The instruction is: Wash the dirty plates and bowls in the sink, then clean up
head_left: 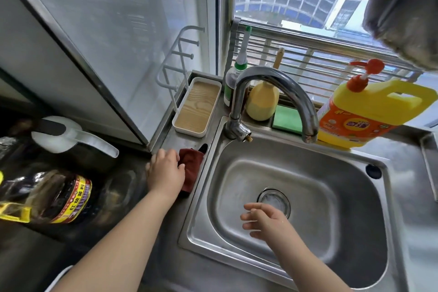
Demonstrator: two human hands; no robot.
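The stainless sink (331,149) held no plates or bowls in its basin, only a wet sheen around the drain strainer (273,199), so the washing looked finished and the job seemed to be in its clean-up stage; where the washed dishes had gone could not be told from this view. The faucet (275,92) arched over the sink's back rim with no water visible at its spout. Behind the sink stood the yellow dish-soap jug (369,111) and a green sponge (286,117). On the counter just left of the sink, the left hand (166,170) rested on a dark red cloth (192,168), fingers curled over its near edge, probably for wiping. The right hand (265,221) hovered inside the sink, near the strainer, fingers loosely spread, holding nothing.
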